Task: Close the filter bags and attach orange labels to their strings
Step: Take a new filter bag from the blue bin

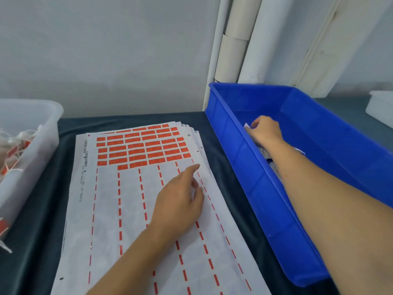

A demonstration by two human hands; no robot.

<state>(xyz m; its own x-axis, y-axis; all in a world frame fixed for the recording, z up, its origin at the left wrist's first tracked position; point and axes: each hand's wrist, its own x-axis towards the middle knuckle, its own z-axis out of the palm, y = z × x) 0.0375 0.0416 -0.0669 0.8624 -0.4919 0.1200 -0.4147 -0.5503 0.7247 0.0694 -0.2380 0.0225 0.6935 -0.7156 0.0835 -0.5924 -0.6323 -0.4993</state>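
A stack of white label sheets (pixel 119 209) lies in the middle of the dark table. Rows of orange labels (pixel 140 147) remain on the far half of the top sheet. My left hand (pixel 180 201) rests over the sheet's bare near part, its index finger stretched toward the labels. My right hand (pixel 265 130) reaches into the blue bin (pixel 261 188) and pinches a white filter bag (pixel 247 126). More white bags (pixel 270 158) lie in the bin, mostly hidden by my forearm.
A clear plastic tub (pixel 27 150) at the left holds filter bags with strings and orange labels. White pipes (pixel 229 50) run up the back wall behind the bin. A white box (pixel 380 107) sits at the far right.
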